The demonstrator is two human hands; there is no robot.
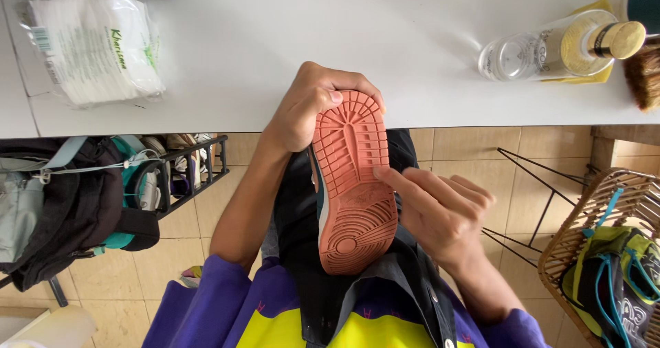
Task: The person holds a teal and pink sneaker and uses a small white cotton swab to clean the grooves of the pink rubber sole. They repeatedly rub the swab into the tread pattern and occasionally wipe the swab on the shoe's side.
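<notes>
A: From the head view, you had the shoe [354, 183] sole-up over your lap, just below the near edge of the counter [309, 38], not resting on it. Your left hand [302, 111] was closed around the toe end, thumb on the tread.

B: And the right?

A: Your right hand [440, 210] was beside the shoe's middle, fingers loosely curled, with one fingertip pressed on the salmon-coloured sole; it gripped nothing.

B: How would it handle?

A: I'd judge it light, with a stiff, grippy rubber sole and a softer dark upper. Holding it by the toe or heel, as you did, looked safest.

B: Which way did it point?

A: Its long axis ran from the counter edge toward your body, toe toward the counter, heel near your chest, tilted slightly.
</notes>
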